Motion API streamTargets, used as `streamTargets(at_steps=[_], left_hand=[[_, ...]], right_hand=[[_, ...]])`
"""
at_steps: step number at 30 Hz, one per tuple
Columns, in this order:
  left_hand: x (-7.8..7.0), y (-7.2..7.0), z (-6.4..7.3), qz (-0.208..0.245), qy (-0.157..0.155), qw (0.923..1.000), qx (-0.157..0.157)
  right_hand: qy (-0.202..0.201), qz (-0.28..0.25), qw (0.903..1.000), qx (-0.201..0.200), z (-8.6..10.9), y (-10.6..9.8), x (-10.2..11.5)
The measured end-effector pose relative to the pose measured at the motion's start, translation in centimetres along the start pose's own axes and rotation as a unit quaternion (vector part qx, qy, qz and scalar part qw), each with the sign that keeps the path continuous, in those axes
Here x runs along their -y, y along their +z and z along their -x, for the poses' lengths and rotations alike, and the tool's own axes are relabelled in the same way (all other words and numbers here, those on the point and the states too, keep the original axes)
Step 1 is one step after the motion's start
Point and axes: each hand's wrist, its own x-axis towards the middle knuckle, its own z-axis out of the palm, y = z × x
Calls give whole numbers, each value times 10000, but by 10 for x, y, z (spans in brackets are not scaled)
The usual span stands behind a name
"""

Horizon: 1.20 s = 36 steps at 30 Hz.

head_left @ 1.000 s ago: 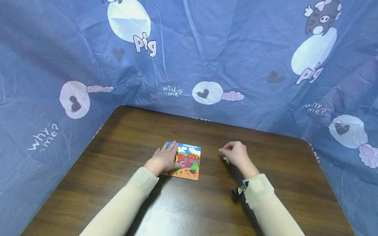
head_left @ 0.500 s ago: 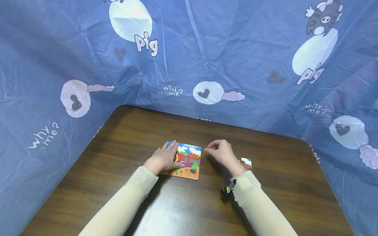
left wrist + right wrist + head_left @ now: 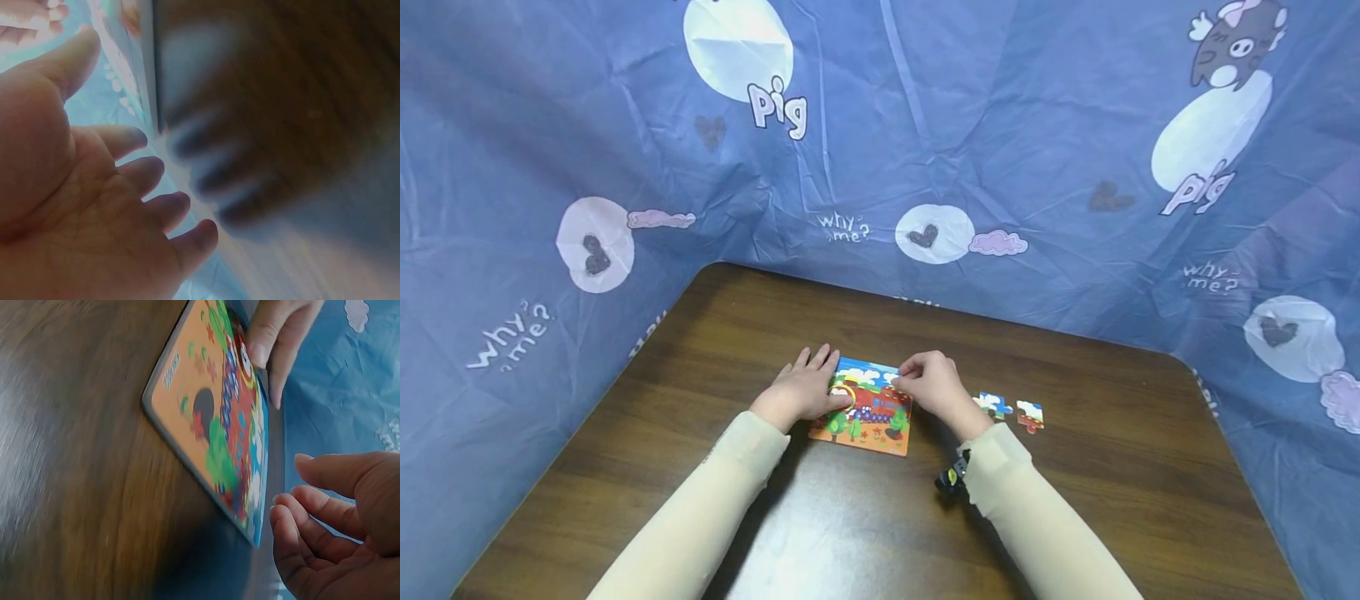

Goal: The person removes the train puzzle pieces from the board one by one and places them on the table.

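A jigsaw puzzle board (image 3: 868,433) with a red train picture lies flat on the table. My left hand (image 3: 797,393) is at its left edge, fingers spread straight and thumb reaching over the picture. At the board's upper right corner is my right hand (image 3: 934,385), its fingertips overlapping the picture in the head view. Seen from the right wrist, the thumb (image 3: 331,474) stands apart from the loosely curled fingers, with nothing visible between them. Two loose jigsaw pieces, one with blue sky and cloud (image 3: 992,405) and one partly red (image 3: 1031,415), lie right of that hand.
A brown wooden table (image 3: 700,350) carries everything. Behind it hangs a blue printed cloth (image 3: 1037,150), which also covers both sides. A small black wrist device (image 3: 952,477) sits at my right cuff.
My right hand has moved left from over the loose pieces to the board's upper right corner, uncovering the pieces. My left hand has slid slightly left, showing more of the picture.
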Motion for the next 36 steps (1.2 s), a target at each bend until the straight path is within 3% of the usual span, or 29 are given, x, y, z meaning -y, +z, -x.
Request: streamTargets(at_steps=[13,25,32,36], left_hand=[[5,-6,2,75,-139,9998,148],[5,-4,2,3,-264,9994,220],[7,1,-4,25,-302,9993,197],[3,-4,1,27,-356,9991,245]], right_hand=[[-260,376,9981,406,-13,27,27],[-528,1235,9896,524,-21,48,38],[-479,1280,9887,623,-20,51,43],[-443,1241,9893,630,-20,51,43]])
